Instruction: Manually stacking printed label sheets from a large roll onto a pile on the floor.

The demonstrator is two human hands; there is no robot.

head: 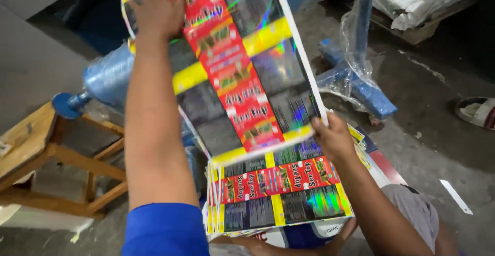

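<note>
My left hand (pixel 154 8) grips the top edge of a large glossy printed sheet (pixel 242 70) with red, yellow and holographic silver panels, lifted and tilted up in front of me. My right hand (pixel 332 137) pinches the same sheet at its lower right corner. Below it lies a stack of matching printed sheets (pixel 278 194), fanned a little at its left edge. The raised sheet hides the far part of the stack. Part of an arm or hand (pixel 330 240) shows under the stack's near edge; whose it is I cannot tell.
A wooden stool (pixel 46 153) stands at the left. Behind the sheet are a blue film-wrapped roll (pixel 108 78) and a blue metal stand with loose plastic wrap (pixel 356 86). A sandal (pixel 477 111) and a white strip (pixel 456 196) lie on the concrete floor at the right.
</note>
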